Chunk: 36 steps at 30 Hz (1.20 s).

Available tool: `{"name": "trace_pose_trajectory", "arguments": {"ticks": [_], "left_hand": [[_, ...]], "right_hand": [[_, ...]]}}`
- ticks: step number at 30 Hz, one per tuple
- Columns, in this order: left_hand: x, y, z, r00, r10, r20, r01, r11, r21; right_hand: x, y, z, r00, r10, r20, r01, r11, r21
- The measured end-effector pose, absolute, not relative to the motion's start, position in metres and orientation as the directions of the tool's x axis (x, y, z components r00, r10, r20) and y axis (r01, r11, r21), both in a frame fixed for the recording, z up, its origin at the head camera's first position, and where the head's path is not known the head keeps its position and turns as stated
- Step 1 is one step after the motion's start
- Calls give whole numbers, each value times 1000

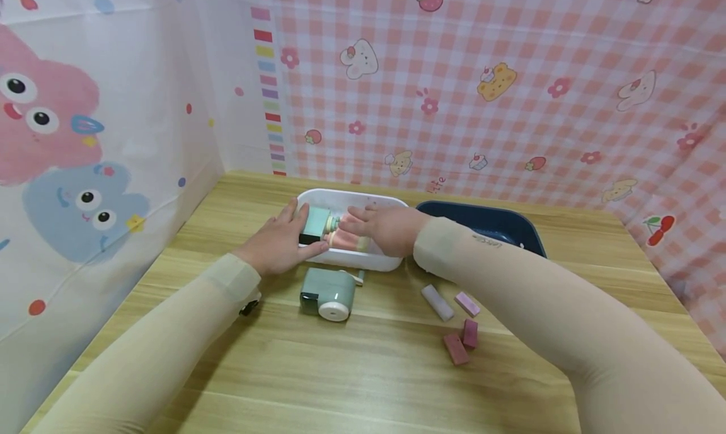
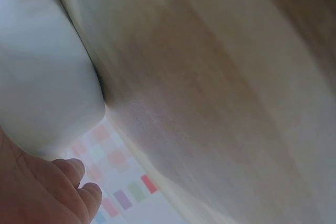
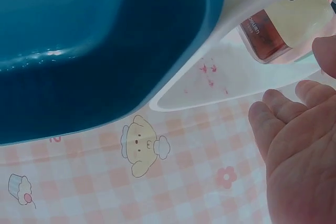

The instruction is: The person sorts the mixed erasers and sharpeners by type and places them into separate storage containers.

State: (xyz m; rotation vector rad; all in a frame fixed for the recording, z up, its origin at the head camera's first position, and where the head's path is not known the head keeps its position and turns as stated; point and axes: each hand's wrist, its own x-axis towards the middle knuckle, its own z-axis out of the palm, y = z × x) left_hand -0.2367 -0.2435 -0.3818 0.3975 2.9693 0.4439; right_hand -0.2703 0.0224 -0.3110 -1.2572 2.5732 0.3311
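A white bin [image 1: 380, 262] stands near the back of the table. Inside its left end lies a mint-green box-shaped item with a black panel [image 1: 316, 220]. Beside it is a coral-and-cream item [image 1: 345, 240]; the right wrist view shows one with a clear dark-red compartment [image 3: 265, 38]. My left hand [image 1: 278, 242] rests over the bin's left end, fingers extended, thumb along the front by the mint item. Over the bin's right part reaches my right hand [image 1: 391, 226], fingers extended and palm partly hidden. The left wrist view shows the bin's outer wall [image 2: 47, 77] against my left hand [image 2: 42, 192].
A grey-green pencil sharpener with a crank [image 1: 329, 289] stands in front of the bin. Right of it lie several small eraser-like blocks, including a whitish one [image 1: 437, 303] and a reddish one [image 1: 456, 349]. A navy bin [image 1: 527, 226] adjoins the white bin, partly behind my right arm.
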Motion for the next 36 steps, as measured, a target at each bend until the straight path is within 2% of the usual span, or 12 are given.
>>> {"name": "trace_pose_trajectory", "arguments": {"ticks": [14,26,36], "left_hand": [[-237,-243,-381,-959,275,-75,241,923,302],[-238,-243,-381,-959,274,-74,241,924,298],[-238,-244,-382,-958,279,-66,250,925,284]], "right_hand": [[-266,27,-310,-592,-749,-297,-797,599,78],[-254,24,-316,-526,-820,-227,-844,535,23],[-236,20,-321,-439,-885,-152,-898,436,57]]}}
